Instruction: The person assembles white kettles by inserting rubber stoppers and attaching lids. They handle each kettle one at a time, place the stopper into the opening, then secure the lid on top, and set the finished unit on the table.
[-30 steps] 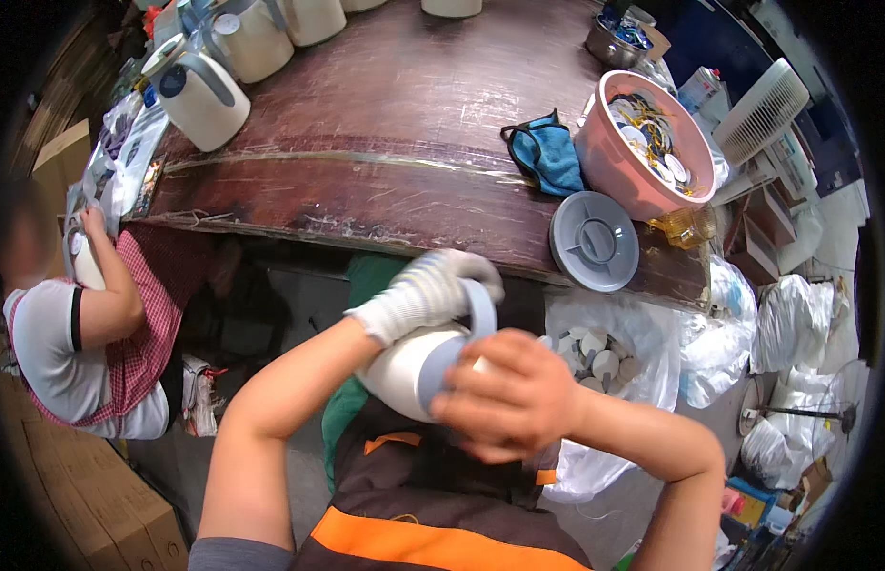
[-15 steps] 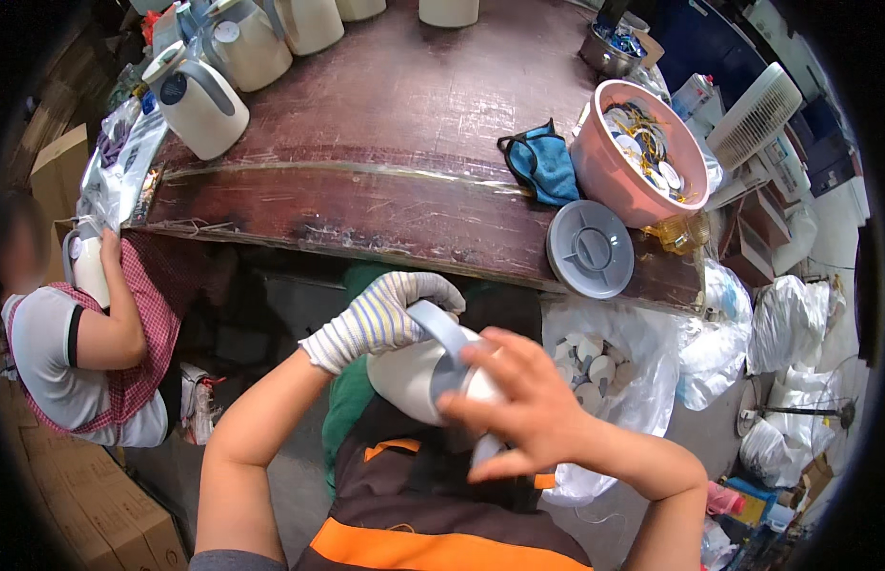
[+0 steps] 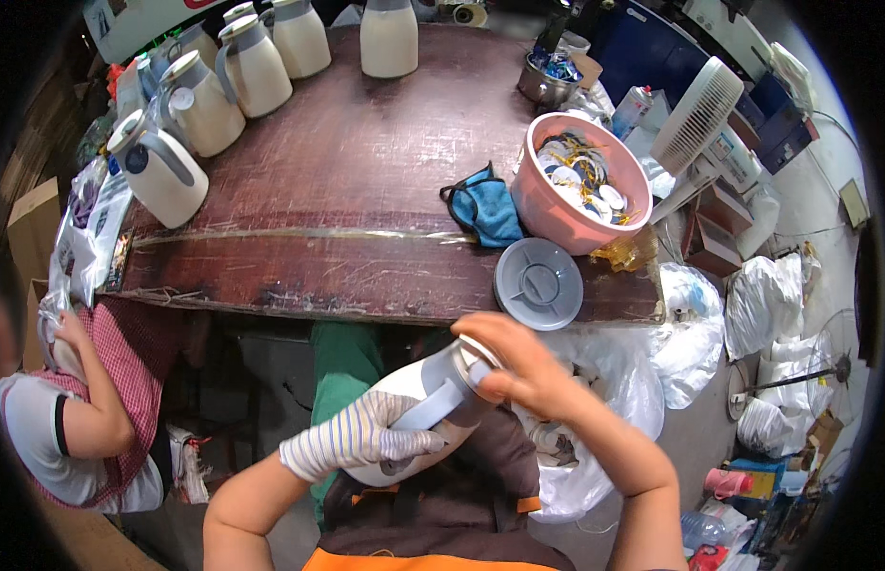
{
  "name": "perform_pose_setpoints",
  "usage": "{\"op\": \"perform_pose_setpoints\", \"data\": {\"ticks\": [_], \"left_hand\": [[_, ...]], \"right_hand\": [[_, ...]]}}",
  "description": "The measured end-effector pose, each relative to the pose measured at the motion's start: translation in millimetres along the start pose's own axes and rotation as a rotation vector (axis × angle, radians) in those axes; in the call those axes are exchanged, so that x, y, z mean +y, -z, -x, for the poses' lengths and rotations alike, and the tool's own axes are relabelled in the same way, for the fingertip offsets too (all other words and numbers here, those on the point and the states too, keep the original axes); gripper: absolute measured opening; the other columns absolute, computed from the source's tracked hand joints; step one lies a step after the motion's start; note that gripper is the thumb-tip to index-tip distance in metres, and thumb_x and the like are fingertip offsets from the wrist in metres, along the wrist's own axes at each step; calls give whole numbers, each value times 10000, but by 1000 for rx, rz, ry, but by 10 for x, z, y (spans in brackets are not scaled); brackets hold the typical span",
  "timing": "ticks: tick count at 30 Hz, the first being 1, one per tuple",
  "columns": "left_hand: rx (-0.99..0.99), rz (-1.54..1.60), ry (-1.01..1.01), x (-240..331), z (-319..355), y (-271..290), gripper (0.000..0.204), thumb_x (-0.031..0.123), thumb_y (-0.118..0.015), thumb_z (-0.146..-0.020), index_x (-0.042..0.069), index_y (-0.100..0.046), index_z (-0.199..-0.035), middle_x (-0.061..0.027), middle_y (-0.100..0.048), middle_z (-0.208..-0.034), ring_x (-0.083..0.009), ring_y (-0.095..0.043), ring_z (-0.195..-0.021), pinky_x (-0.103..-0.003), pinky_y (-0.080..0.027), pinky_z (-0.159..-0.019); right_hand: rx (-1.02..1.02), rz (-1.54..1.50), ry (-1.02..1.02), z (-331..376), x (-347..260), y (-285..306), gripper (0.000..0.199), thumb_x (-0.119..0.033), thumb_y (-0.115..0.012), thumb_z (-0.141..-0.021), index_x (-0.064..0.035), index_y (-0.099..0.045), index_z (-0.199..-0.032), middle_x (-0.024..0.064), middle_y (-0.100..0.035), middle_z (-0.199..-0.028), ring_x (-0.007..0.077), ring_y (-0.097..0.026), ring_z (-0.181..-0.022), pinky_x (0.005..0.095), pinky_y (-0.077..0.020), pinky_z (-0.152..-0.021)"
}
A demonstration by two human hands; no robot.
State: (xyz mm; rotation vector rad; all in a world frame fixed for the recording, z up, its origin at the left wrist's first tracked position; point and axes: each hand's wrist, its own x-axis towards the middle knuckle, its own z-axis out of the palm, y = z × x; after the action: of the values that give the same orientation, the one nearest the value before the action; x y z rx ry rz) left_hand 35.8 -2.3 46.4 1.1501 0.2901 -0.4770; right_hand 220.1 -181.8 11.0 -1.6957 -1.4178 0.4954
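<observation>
Right hand [image 3: 523,366] now atop tilted jug [image 3: 421,381], near scratched table [image 3: 366,181] and bags [image 3: 690,333]

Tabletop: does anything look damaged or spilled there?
Damaged, yes: the dark red table is scratched, and its near edge looks scuffed, with pale worn patches. I see no spill.

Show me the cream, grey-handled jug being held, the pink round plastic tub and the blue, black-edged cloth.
Cream, grey-handled jug [image 3: 432,407]: head view, on its handle.
Pink round plastic tub [image 3: 543,208]: head view, on its outer wall.
Blue, black-edged cloth [image 3: 495,211]: head view, on its middle.
</observation>
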Motion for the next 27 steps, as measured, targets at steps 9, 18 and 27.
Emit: {"op": "perform_pose_setpoints", "data": {"ticks": [9, 18, 27], "left_hand": [[320, 301, -149, -234, -235, -133, 276, 231, -668, -873, -2, -628, -1016, -46, -520, -578, -137, -489, -480, -275, -433, -495], [327, 339, -162, -294, -231, -35, 263, 234, -624, -917, -1, -630, -1035, -24, -552, -592, -111, -521, -516, -236, -430, -523], [370, 336, -214, -339, -246, -38, 508, 474, -505, -952, -16, -624, -1013, -57, -564, -588, -143, -543, -517, -266, -444, -506]], "right_hand": [[359, 853, -651, -558, 1274, 2161, 297, -195, -638, -789, -10, -686, -1017, 194, -689, -984, 331, -664, -942, 401, -513, -807], [398, 1209, -792, -764, 1425, 2133, 181, -94, -609, -795, -60, -680, -958, 160, -690, -1000, 345, -667, -931, 462, -530, -757], [891, 5, -486, -451, 1005, 2010, 348, -134, -597, -866, 9, -593, -1184, 61, -635, -885, 109, -604, -745, 257, -506, -636]]}}
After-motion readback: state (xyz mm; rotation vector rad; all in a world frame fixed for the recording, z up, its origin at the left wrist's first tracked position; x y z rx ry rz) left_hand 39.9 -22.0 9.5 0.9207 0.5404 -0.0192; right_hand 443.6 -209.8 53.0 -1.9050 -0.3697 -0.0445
